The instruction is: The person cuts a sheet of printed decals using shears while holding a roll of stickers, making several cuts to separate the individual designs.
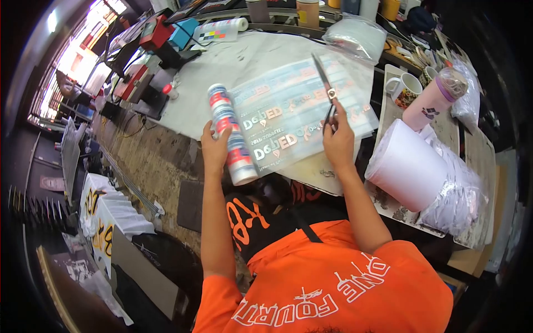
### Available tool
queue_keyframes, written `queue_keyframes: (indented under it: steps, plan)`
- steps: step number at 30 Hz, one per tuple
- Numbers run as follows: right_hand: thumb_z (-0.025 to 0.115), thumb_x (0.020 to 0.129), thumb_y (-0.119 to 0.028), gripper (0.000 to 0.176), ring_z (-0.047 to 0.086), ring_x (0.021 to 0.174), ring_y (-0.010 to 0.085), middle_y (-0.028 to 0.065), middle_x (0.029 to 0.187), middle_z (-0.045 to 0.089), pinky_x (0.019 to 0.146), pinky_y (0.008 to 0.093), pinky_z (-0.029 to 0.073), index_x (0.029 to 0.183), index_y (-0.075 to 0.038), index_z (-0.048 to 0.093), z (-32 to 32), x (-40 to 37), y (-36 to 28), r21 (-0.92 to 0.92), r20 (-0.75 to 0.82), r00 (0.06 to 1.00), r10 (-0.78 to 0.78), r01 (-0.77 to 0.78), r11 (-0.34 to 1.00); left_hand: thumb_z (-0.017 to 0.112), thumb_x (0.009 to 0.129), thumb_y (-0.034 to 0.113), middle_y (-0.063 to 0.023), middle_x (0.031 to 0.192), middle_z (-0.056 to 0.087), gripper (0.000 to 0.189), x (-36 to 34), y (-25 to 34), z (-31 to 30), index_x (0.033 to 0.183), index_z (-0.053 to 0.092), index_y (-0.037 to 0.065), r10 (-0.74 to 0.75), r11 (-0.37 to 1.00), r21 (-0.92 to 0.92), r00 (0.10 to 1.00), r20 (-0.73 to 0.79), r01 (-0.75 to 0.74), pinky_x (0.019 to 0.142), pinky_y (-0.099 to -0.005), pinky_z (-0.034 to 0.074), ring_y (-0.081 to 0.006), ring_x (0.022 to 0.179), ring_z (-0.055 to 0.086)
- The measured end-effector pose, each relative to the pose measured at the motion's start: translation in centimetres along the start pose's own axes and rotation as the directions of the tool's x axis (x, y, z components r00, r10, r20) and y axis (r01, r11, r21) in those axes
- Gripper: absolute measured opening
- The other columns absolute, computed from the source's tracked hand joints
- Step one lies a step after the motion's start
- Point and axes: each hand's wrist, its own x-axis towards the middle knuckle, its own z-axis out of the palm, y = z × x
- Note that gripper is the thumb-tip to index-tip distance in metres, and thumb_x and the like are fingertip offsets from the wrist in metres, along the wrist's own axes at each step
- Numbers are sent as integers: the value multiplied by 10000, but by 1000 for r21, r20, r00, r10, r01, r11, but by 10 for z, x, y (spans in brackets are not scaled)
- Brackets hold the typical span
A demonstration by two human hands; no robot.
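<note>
My left hand (pixel 215 150) is wrapped round a roll of printed transfer film (pixel 239 158), its fingers on the roll's left side and across its front. From the roll a loose length of film (pixel 286 125) stretches to the right, bearing rows of mirrored lettering. Scissors (pixel 325 77) are in my right hand (pixel 340 141), fingers closed about the handles. Their blades point away from me, over the film's upper right part. Under the film lies the pale covering (pixel 261 53) of the worktable.
To the right stand a large white roll (pixel 408 164), a pink tumbler (pixel 430 105) and a patterned mug (pixel 407 91). Plastic-wrapped material (pixel 355 39) sits at the back. Heat-press machines (pixel 152 83) and another printed roll (pixel 222 26) occupy the far left.
</note>
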Motion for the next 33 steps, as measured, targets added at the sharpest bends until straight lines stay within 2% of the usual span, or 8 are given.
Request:
queue_keyframes:
  steps: [4, 5, 9, 12, 16, 20, 23, 33]
  plan:
    - [607, 893, 32, 615, 681, 913, 312, 209, 1057, 671, 832, 415, 540, 1484, -74, 475, 3, 21, 6, -167, -49, 996, 79, -86, 982, 895, 708, 349, -284, 1402, 461, 1120, -17, 9, 4, 1610, 281, 98, 31, 935, 354, 999, -27, -20, 1083, -484, 456, -416, 1330, 498]
    - [634, 877, 29, 640, 658, 943, 329, 219, 1099, 649, 849, 433, 532, 1486, -76, 471, 2, 24, 10, -175, -21, 991, 135, -137, 975, 909, 635, 323, -274, 1370, 489, 1198, -10, -1, 6, 1615, 253, 111, 42, 927, 374, 998, -46, -22, 987, -467, 539, -417, 1205, 599]
    - [663, 882, 17, 635, 640, 816, 271, 168, 950, 640, 807, 397, 543, 1482, -71, 475, 5, 19, 20, -181, -43, 996, 81, -87, 980, 878, 669, 293, -304, 1398, 455, 1164, -10, 21, 3, 1621, 236, 106, -49, 938, 343, 999, 14, 42, 1060, -498, 481, -457, 1258, 552]
    - [701, 923, -34, 710, 535, 670, 122, 50, 776, 557, 667, 305, 496, 1546, -87, 366, -11, -15, -6, 136, 218, 974, 58, -89, 987, 850, 669, 291, -308, 1390, 465, 1147, 14, 11, 21, 1620, 237, 106, 71, 949, 302, 995, 63, -87, 1037, -506, 497, -470, 1219, 580]
    - [638, 1023, -185, 809, 493, 617, 86, 16, 737, 532, 553, 263, 408, 1630, -120, 108, -57, -81, -51, 145, 768, 615, 178, -438, 887, 823, 678, 323, -314, 1396, 468, 1130, 21, 27, 45, 1621, 234, 125, -9, 958, 287, 999, 40, -3, 1027, -507, 505, -467, 1226, 582]
    - [554, 1069, -288, 685, 512, 640, 103, 24, 775, 527, 611, 280, 470, 1593, -124, 144, -90, -136, -60, -39, 902, 342, 263, -542, 840, 813, 682, 338, -319, 1397, 466, 1125, 17, 27, 47, 1622, 226, 146, 4, 961, 276, 999, 37, -14, 1019, -500, 513, -457, 1217, 594]
    - [536, 1074, -285, 619, 510, 651, 100, 21, 783, 512, 620, 273, 462, 1562, -125, 190, -89, -165, -49, 57, 900, 361, 245, -654, 755, 807, 689, 353, -325, 1391, 474, 1119, 20, 22, 44, 1623, 226, 148, -28, 973, 228, 999, 45, 17, 1017, -497, 514, -455, 1183, 618]
    - [488, 1092, -243, 437, 414, 619, 87, 7, 795, 460, 556, 237, 375, 1469, -112, 310, -24, -147, -39, 176, 826, 493, 273, -686, 706, 800, 692, 394, -327, 1339, 489, 1124, 11, 26, 48, 1633, 234, 151, -33, 959, 281, 998, 48, 18, 1017, -504, 494, -472, 1174, 596]
